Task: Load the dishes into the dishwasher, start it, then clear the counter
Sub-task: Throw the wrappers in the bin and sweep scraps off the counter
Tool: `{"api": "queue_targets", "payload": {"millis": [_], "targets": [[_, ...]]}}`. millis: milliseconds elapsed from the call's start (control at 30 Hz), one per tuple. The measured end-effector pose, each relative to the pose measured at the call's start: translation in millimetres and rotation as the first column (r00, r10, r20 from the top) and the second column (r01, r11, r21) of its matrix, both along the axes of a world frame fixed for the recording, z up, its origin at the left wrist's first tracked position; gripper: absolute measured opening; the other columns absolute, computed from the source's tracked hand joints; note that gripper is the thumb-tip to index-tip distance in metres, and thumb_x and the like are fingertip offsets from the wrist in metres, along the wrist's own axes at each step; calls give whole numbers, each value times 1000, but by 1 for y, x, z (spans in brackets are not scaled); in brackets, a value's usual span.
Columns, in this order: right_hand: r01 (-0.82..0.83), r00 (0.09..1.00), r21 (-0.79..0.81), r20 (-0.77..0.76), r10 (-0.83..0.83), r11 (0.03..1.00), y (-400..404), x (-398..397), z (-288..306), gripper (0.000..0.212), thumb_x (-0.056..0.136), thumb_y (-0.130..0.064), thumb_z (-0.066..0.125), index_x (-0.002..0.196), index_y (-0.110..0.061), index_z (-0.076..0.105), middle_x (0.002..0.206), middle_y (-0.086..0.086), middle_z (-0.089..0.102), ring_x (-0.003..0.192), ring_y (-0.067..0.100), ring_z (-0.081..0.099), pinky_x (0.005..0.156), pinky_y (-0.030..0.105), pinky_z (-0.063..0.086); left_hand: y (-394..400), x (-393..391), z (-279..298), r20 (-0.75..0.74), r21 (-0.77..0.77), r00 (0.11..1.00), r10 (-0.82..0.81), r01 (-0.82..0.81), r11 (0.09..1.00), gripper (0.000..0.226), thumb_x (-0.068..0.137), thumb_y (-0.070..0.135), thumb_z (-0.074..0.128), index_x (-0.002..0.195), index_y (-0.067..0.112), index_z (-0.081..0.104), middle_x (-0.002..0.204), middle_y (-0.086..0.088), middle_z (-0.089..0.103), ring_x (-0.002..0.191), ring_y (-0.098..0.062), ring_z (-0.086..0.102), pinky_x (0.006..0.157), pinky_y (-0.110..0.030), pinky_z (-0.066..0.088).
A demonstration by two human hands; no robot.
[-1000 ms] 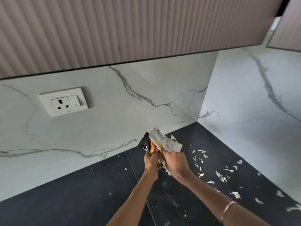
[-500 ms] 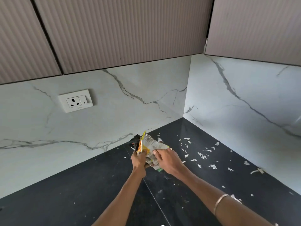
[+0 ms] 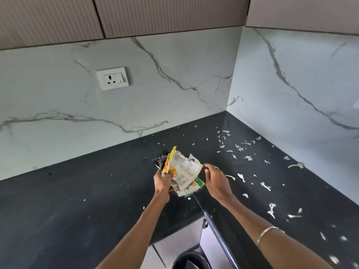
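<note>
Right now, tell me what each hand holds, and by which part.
The left hand grips a bunch of crumpled wrappers by its lower left edge. The right hand holds nothing; its fingertips sit at the bunch's right edge.

The black countertop (image 3: 81, 191) wraps an L round the corner, glossy and dark, running from the left along the far marble wall and down the right-hand side. A thin seam crosses it near the middle. White scraps (image 3: 240, 147) lie scattered all over the right half, thickest toward the far corner, with longer curled strips (image 3: 271, 209) nearer on the right. A few tiny white flecks (image 3: 84, 200) dot the left stretch, well apart from each other. Faint pale smears show on the near left surface.
</note>
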State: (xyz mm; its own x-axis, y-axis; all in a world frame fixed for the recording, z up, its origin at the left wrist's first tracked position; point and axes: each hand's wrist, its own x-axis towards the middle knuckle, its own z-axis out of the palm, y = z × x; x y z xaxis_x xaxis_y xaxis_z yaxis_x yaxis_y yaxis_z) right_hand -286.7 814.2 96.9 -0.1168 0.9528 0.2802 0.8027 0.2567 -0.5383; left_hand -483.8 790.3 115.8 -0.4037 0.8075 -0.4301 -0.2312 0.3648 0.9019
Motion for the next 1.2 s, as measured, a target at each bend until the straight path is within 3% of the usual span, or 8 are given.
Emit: {"api": "queue_targets", "payload": {"millis": [367, 500, 633, 733, 867, 1033, 1133, 1200], "targets": [[98, 993, -201, -41, -108, 975, -156, -17, -31, 34, 103, -23, 37, 121, -7, 62, 112, 10, 67, 99, 25, 63, 85, 36, 51, -148, -13, -53, -279, -9, 934, -225, 232, 973, 9, 89, 13, 65, 86, 22, 63, 89, -7, 73, 80, -26, 70, 70, -50, 60], [118, 992, -309, -4, -126, 944, -231, -8, -67, 26, 95, -20, 36, 85, -25, 59, 81, 4, 63, 75, 24, 58, 67, 37, 45, -212, -6, -96, -318, -52, 918, -237, 233, 971, 14, 86, 12, 71, 80, 22, 63, 78, -3, 70, 68, -20, 61, 59, -38, 52], [128, 991, -491, 92, -94, 862, -281, 2, -109, 34, 95, -19, 41, 121, -22, 64, 108, 8, 69, 98, 28, 65, 82, 36, 52, -261, 4, -147, -307, -148, 927, -217, 179, 973, 8, 81, 18, 74, 81, 16, 67, 66, 2, 66, 58, -19, 57, 51, -31, 46], [121, 991, -595, 121, -60, 794, -296, 4, -159, 34, 96, -21, 45, 126, -21, 59, 114, 7, 67, 108, 28, 62, 84, 35, 49, -278, 9, -204, -272, -250, 949, -159, 90, 964, 11, 74, 31, 71, 82, 24, 70, 68, 2, 71, 57, -23, 61, 49, -39, 51], [153, 988, -646, 99, -117, 748, -302, 3, -244, 33, 99, -20, 44, 131, -20, 54, 115, 7, 65, 104, 26, 64, 80, 33, 48, -277, 16, -287, -219, -350, 976, -12, -67, 934, 15, 68, 28, 78, 76, 16, 74, 68, -11, 70, 50, -24, 56, 54, -29, 42], [170, 985, -685, 128, -112, 709, -285, 3, -377, 40, 96, -24, 44, 136, -20, 42, 114, 9, 62, 97, 28, 64, 78, 41, 53, -245, 35, -414, -133, -379, 984, 118, -161, 911, 17, 61, 23, 80, 65, 17, 64, 55, 7, 61, 56, -18, 53, 59, -34, 44], [177, 984, -658, 105, -143, 732, -276, 8, -449, 45, 93, -21, 47, 138, -22, 38, 120, 11, 56, 91, 30, 65, 74, 46, 54, -229, 49, -497, -119, -378, 988, 97, -135, 916, 22, 75, 10, 80, 68, 17, 61, 45, 10, 58, 39, -2, 49, 47, -20, 41], [189, 982, -664, 124, -142, 724, -275, 12, -495, 37, 92, -20, 45, 129, -23, 43, 111, 8, 60, 91, 29, 65, 74, 45, 54, -225, 55, -549, -107, -402, 988, 113, -147, 904, 22, 75, 13, 81, 71, 18, 60, 54, 8, 60, 44, -7, 51, 50, -21, 43]]}}
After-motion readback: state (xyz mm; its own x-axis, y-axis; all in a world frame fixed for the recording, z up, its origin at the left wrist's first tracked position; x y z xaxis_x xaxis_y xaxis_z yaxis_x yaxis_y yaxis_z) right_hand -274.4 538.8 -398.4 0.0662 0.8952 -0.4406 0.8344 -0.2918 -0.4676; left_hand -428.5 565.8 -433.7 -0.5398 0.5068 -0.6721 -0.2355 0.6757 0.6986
